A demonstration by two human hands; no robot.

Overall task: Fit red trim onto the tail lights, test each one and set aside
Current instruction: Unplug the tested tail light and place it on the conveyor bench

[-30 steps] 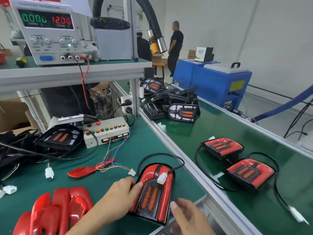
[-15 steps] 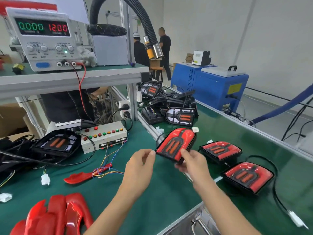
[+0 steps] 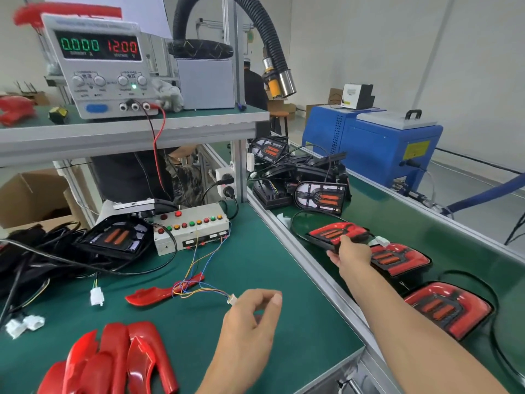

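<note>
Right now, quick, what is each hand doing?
Left hand: open, fingers loosely curled, holding nothing.
Right hand: holding a tail light over the belt.

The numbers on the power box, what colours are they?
Green on the left, red on the right of the power supply display, head view.

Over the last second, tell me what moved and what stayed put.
The trimmed tail light went from the near bench up and right onto the conveyor, where the right hand still grips its near edge. The left hand let go and hangs over the bench. The two finished lights and the loose red trims stayed put.
</note>
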